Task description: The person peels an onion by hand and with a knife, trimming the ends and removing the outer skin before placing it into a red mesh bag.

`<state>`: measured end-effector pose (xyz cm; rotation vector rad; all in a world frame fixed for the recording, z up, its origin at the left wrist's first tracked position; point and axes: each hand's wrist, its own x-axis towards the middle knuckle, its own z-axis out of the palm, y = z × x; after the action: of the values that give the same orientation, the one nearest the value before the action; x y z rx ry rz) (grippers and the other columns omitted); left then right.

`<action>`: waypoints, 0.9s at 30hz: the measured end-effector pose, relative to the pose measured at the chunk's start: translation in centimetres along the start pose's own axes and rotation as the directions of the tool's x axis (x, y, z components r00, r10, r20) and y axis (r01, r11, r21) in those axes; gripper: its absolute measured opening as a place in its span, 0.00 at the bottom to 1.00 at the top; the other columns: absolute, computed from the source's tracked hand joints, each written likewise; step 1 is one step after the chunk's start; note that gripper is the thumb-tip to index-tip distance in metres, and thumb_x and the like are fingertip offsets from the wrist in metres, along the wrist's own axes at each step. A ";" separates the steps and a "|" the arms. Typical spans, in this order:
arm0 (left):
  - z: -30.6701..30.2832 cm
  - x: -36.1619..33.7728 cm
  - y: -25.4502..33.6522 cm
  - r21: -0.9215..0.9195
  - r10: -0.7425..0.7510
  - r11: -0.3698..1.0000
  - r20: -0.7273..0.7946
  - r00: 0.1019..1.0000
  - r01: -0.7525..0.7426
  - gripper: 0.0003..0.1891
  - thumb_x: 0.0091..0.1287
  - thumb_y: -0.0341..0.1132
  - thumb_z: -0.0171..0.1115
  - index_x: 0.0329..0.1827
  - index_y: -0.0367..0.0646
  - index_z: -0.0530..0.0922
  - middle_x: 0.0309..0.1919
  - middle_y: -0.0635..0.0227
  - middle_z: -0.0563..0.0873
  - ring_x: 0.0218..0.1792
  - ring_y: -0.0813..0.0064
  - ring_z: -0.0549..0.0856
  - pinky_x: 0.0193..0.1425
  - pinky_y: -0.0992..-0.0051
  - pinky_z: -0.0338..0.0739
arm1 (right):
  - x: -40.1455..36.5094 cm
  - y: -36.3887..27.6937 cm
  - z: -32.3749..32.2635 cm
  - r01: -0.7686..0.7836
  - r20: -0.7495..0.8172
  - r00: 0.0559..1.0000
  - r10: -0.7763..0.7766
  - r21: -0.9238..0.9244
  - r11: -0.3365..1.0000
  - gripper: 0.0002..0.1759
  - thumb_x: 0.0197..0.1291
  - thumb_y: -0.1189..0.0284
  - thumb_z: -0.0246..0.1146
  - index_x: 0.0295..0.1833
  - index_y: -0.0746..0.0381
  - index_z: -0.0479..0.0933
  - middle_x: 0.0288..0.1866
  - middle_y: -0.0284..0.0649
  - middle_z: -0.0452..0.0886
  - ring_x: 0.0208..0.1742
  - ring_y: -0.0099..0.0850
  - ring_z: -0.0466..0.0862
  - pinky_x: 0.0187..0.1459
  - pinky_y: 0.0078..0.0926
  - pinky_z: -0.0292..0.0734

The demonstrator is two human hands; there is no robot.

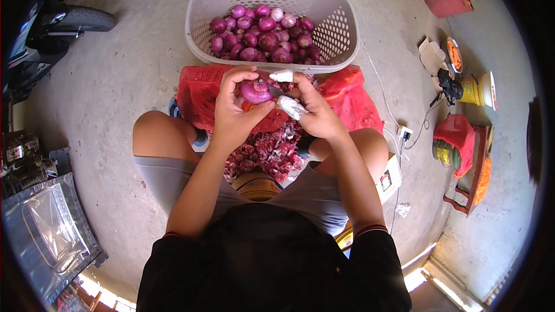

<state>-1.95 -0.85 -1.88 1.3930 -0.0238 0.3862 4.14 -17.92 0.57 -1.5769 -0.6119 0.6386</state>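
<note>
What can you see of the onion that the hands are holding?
The onion is a round red-purple bulb with glossy skin, paler at its top. It is held in the left hand, whose fingers curl around it. The right hand, fingertips wrapped in white, meets its right side. It sits above a red mesh sack and purple peelings, near the basket.
</note>
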 end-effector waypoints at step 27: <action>-0.1 -0.5 -0.5 -0.081 0.063 0.995 -0.022 0.998 -0.064 0.29 0.49 0.13 0.66 0.51 0.46 0.64 0.59 0.63 0.64 0.59 0.72 0.71 0.62 0.71 0.70 | -0.4 -0.1 -0.2 0.019 -0.070 0.997 -0.015 0.054 0.998 0.31 0.61 0.80 0.58 0.69 0.59 0.58 0.52 0.41 0.79 0.47 0.23 0.78 0.50 0.23 0.70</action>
<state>-2.26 -0.89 -2.50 1.3096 -0.0671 0.4472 4.05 -18.34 0.73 -1.5348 -0.5505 0.5805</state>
